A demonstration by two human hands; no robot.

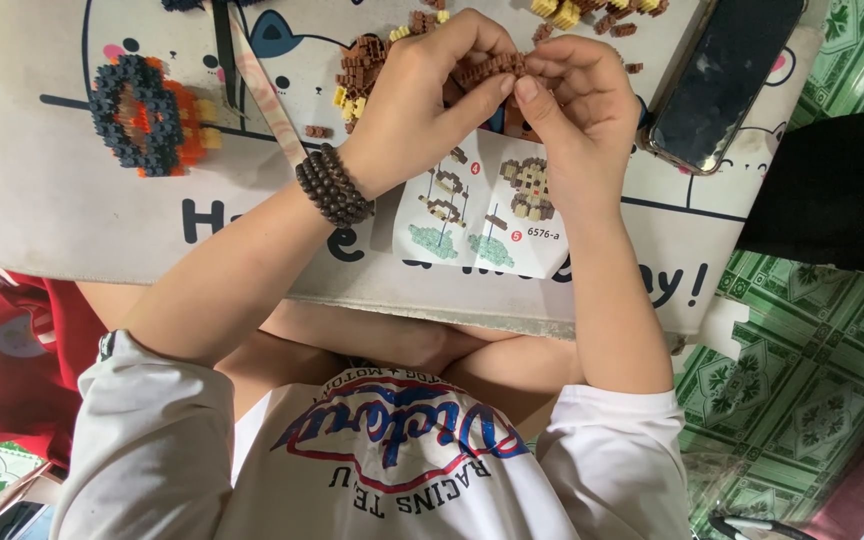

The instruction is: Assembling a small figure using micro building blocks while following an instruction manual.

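The person wore a white short-sleeved T-shirt (392, 470) with a printed chest graphic in red and dark blue script above smaller dark lettering. The left hand (422, 85) carried at its wrist a bracelet (333, 185) of small dark brown beads wound in several rows. The right hand (577, 100) and its forearm were bare, as were the legs visible below the shirt.

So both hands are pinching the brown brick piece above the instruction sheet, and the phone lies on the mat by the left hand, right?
Not quite. The head view shows the phone lying by the right hand, not the left hand. The rest holds: both hands pinch the brown brick piece above the instruction sheet on the mat.
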